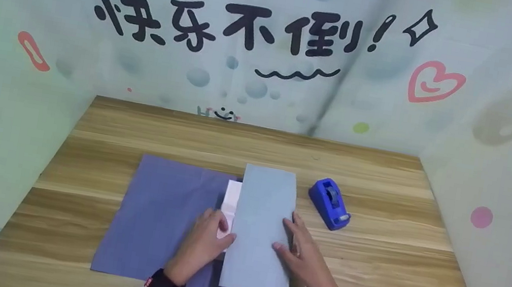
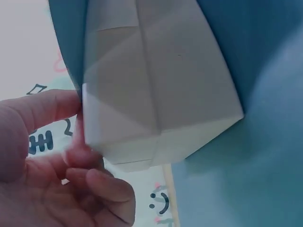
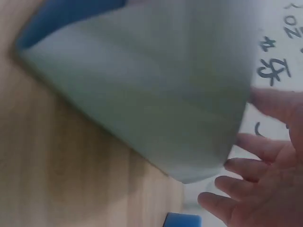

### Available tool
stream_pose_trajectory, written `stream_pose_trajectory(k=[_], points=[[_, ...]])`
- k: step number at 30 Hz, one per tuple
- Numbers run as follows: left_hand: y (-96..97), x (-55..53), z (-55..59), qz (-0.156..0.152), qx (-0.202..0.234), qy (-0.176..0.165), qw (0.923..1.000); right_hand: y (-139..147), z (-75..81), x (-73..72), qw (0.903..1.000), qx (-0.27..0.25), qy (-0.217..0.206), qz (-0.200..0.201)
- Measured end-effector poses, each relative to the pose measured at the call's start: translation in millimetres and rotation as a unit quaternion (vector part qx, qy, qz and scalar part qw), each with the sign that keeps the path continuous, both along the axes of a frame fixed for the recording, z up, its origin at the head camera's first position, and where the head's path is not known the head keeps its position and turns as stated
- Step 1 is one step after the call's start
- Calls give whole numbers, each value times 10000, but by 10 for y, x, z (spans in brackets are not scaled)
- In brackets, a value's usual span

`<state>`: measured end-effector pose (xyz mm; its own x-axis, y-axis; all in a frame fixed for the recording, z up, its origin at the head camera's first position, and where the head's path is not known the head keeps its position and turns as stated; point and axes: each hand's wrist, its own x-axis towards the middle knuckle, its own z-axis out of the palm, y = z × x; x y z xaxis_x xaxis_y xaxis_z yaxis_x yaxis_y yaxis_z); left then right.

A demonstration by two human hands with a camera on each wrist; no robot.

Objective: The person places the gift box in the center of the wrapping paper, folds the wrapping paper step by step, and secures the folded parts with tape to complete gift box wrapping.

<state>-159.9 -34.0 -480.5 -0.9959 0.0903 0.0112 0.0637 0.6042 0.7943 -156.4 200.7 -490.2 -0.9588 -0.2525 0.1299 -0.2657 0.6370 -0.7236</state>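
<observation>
A white box point(image 2: 194, 80) lies on a sheet of blue wrapping paper point(image 1: 163, 211). The sheet's right part, pale blue on its outer face point(image 1: 260, 231), is folded over the box, leaving a white strip of its left side visible in the head view. At that flap's left edge my left hand point(image 1: 205, 238) pinches the paper against the box, thumb on the edge and other fingers curled. My right hand point(image 1: 312, 260) rests along the flap's right side with fingers spread and nearly straight, touching the paper. The box's right side is hidden under the paper.
A blue tape dispenser point(image 1: 330, 204) stands on the wooden table point(image 1: 370, 264), just right of the folded paper. A printed cloth backdrop point(image 1: 264, 88) rises behind the table and along both sides. Black bands circle both wrists.
</observation>
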Motion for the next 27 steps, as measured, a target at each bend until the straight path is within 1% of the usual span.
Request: stream_pose_trajectory(k=[2,3,5,7,10,12,15,18,23,27], points=[[23,-2,-59,180,205,78,9996,-18,-47,13,9995,281,33,128],[34,-6,-90,211,376,84,9990,-28,-67,18,9989,424,97,157],[51,-17,-163,131,648,-11,9978,-46,-89,34,9968,712,310,177],[60,-19,-225,-22,855,-219,9961,-63,-103,46,9932,1021,537,180],[58,-21,-282,-179,964,-479,9940,-103,-119,51,9846,1498,865,249],[56,-29,-298,-180,999,-540,9934,-147,-131,44,9774,1815,1039,319],[42,-48,-304,-163,1065,-524,9928,-241,-138,9,9658,2205,1271,497],[34,-64,-313,-95,1263,-630,9899,-312,-132,-32,9544,2516,1461,666],[7,-66,-347,-11,1834,-908,9788,-348,-134,-81,9405,2732,1800,914],[-51,-49,-364,-110,2104,-1093,9714,-368,-176,-102,9269,2831,2210,1091]])
